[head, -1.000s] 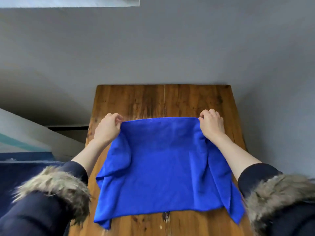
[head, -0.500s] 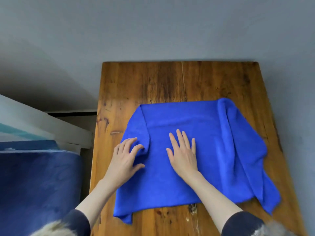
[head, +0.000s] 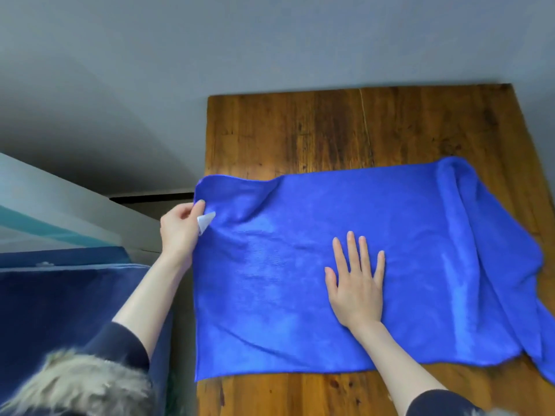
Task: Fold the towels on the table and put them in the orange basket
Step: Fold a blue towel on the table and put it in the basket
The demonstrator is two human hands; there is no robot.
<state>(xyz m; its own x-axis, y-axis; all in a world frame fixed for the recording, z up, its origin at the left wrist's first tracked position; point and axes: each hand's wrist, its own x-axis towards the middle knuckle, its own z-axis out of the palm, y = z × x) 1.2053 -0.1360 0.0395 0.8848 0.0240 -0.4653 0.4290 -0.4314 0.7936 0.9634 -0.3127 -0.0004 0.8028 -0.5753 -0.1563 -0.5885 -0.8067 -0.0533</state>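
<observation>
A bright blue towel (head: 300, 235) lies spread over the wooden table (head: 300, 130), its left side reaching the table's left edge. Its right side is still folded over and rumpled, with a corner hanging toward the lower right. My left hand (head: 178, 229) pinches the towel's left edge near the far corner, beside a small white label (head: 205, 220). My right hand (head: 356, 283) lies flat with spread fingers on the middle of the towel. The orange basket is out of view.
A grey floor surrounds the table. To the left stands dark blue upholstered furniture (head: 60, 295) with a pale board (head: 45, 205) behind it. Bare wood shows at the table's far half and along its near edge.
My left hand has pulled the folded-over left flap outward to the table's left edge. My right hand stays flat on the towel's middle. The view has shifted left.
</observation>
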